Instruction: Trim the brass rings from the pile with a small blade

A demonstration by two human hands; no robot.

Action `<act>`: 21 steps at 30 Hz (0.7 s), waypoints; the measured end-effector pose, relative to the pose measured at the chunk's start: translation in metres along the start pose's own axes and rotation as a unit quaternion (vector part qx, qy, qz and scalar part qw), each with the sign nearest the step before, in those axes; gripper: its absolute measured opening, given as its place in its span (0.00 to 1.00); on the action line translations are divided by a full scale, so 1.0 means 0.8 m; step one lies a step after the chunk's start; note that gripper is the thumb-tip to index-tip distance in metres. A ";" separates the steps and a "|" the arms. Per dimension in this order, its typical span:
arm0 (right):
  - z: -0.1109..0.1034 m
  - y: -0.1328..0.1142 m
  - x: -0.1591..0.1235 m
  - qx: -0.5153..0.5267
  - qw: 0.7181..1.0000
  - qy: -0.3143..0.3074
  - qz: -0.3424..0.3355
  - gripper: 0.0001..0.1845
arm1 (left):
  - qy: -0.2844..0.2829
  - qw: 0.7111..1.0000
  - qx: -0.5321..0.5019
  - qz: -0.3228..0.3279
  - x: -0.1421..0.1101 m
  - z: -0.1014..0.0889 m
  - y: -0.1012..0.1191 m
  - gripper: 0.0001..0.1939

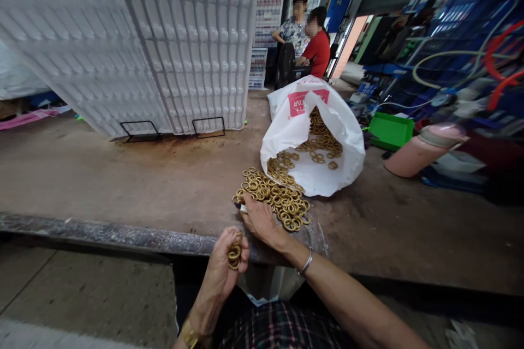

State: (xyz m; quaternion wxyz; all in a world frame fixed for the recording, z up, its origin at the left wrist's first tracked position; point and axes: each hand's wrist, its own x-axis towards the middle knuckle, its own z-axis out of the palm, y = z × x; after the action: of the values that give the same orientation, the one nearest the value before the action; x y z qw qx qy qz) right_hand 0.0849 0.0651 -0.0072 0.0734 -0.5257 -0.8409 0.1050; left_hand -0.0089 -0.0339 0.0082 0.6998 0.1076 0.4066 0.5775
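My left hand (223, 262) is just in front of the table edge, its fingers curled round several brass-coloured rings (233, 257). At the near left side of a loose pile of the same rings (282, 199) is my right hand (262, 222), reaching in with bent fingers. A small dark and white piece (242, 207) shows at its fingertips; I cannot tell whether it is held or worn. Behind the pile, a white plastic sack (347, 152) lies on its side with its mouth towards me. More rings are inside it and spill out to the pile.
White ribbed plastic panels (196, 54) stand on the brown table (82, 174) in black wire stands (208, 126). To the right are a pink bottle (421, 150) and a green tray (391, 131). Two people (317, 46) sit farther back near stacked crates (269, 8).
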 end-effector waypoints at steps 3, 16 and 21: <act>-0.002 -0.003 0.004 -0.011 1.000 -0.008 0.018 0.13 | -0.018 0.999 -0.020 -0.019 0.001 -0.004 0.002 0.16; -0.007 0.028 -0.019 0.178 0.983 0.039 -0.002 0.06 | 0.037 0.989 0.117 0.084 0.019 0.001 0.006 0.13; -0.020 0.037 -0.029 0.401 0.916 -0.018 0.018 0.04 | 0.069 0.906 0.342 0.241 0.024 0.008 0.003 0.14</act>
State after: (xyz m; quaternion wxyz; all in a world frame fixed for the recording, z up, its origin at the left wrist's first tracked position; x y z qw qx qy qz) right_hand 0.1242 0.0584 0.0004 0.2609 -0.4654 -0.7199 0.4440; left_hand -0.0065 -0.0140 0.0053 0.4300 0.3951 0.5879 0.5599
